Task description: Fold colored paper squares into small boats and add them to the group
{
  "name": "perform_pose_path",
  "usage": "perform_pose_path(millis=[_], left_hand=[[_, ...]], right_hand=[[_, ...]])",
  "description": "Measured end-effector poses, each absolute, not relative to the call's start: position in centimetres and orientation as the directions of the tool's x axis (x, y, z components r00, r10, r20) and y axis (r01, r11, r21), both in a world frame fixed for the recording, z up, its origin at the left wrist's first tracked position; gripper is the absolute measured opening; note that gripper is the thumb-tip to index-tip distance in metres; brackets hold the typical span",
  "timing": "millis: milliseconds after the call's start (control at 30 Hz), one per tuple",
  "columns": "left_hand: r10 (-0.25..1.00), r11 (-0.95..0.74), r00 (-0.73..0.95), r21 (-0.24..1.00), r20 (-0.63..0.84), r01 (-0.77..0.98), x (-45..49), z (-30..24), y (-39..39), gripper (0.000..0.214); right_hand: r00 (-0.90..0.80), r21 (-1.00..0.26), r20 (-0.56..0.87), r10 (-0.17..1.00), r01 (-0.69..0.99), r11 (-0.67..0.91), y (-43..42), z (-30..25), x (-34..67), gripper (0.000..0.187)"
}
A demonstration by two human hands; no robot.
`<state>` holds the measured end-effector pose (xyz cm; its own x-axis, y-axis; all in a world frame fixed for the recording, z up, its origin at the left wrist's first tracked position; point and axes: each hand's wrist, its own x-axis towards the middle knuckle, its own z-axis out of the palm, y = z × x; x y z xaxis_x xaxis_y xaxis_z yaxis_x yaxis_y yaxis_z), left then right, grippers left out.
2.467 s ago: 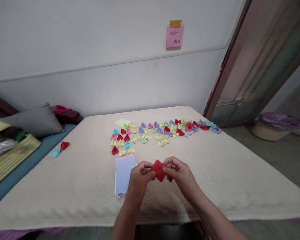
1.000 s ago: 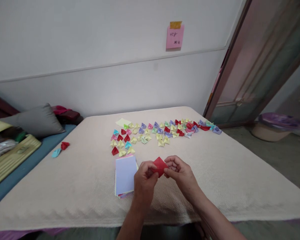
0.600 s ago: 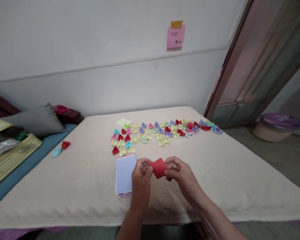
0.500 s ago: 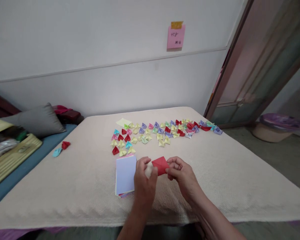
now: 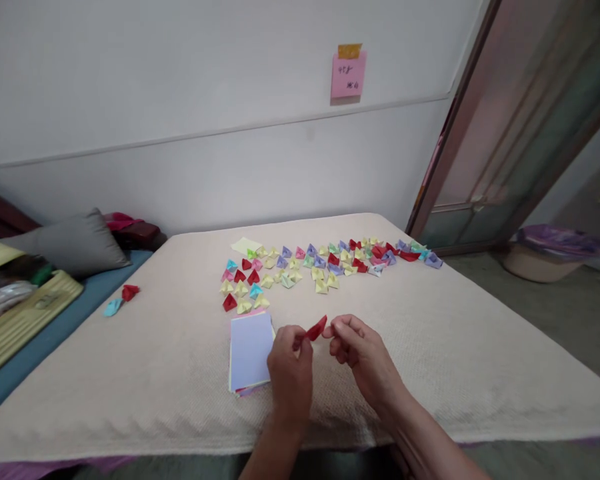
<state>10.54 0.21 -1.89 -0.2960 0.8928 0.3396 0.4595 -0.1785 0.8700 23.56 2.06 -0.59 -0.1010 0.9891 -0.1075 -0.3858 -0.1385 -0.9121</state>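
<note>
A small piece of red folded paper [image 5: 317,329] is pinched between the thumb and fingers of my left hand [image 5: 291,357]. It shows as a narrow, pointed shape tilted up to the right. Close to its right end is my right hand [image 5: 357,347], its fingers curled and thumb against the index finger. Whether those fingertips grip the paper's edge is hard to make out. Beside my left hand lies a stack of coloured paper sheets [image 5: 251,351], a lavender one on top. Beyond both hands, several small folded paper pieces [image 5: 321,287] in yellow, red, purple, pink and blue stand in rows.
A cream cloth [image 5: 175,360] covers the table. At left lie a red folded piece [image 5: 129,292] and a light-blue one [image 5: 113,307]. A grey pillow [image 5: 90,240] sits past the left edge; a bin [image 5: 545,257] stands on the floor at right.
The red paper, earlier facing me as a flat square with crease lines, now appears narrow and pointed. My left fingers have closed on it, and the right hand's fingertips have shifted slightly left.
</note>
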Motion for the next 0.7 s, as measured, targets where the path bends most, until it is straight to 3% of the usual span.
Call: perform_pose_path(millis=[67,133,233,333,500,700], left_hand=[[0.939,-0.054,-0.334,0.993,0.086,0.104,10.2,-1.6,0.4,0.004],[0.951,0.020,-0.297,0.978,-0.083,-0.210,10.0,-1.5,0.5,0.006],[0.952,0.039,-0.259,0.906,-0.162,-0.422,10.0,-1.6,0.5,0.012],[0.954,0.024,-0.258,0.901,-0.150,-0.434,10.3,-1.6,0.3,0.013],[0.975,0.038,-0.192,0.934,-0.112,-0.355,10.6,-1.4,0.3,0.014],[0.984,0.142,-0.053,0.935,-0.168,-0.326,9.6,-0.3,0.3,0.032]], right_hand=[[-0.018,-0.941,-0.102,0.995,-0.323,-0.103,2.2,-0.8,23.5,0.014],[0.017,-0.957,-0.120,0.993,-0.270,-0.111,2.3,-1.0,23.4,0.012],[-0.083,-0.948,-0.142,0.986,-0.277,-0.159,2.2,-1.2,22.9,0.016],[-0.154,-0.942,-0.113,0.982,-0.296,-0.155,2.0,-1.3,22.4,0.020],[-0.073,-0.966,-0.039,0.997,-0.251,-0.056,2.2,-1.7,22.2,0.015],[-0.112,-0.988,0.017,0.994,-0.153,-0.001,2.4,-1.4,23.0,0.007]])
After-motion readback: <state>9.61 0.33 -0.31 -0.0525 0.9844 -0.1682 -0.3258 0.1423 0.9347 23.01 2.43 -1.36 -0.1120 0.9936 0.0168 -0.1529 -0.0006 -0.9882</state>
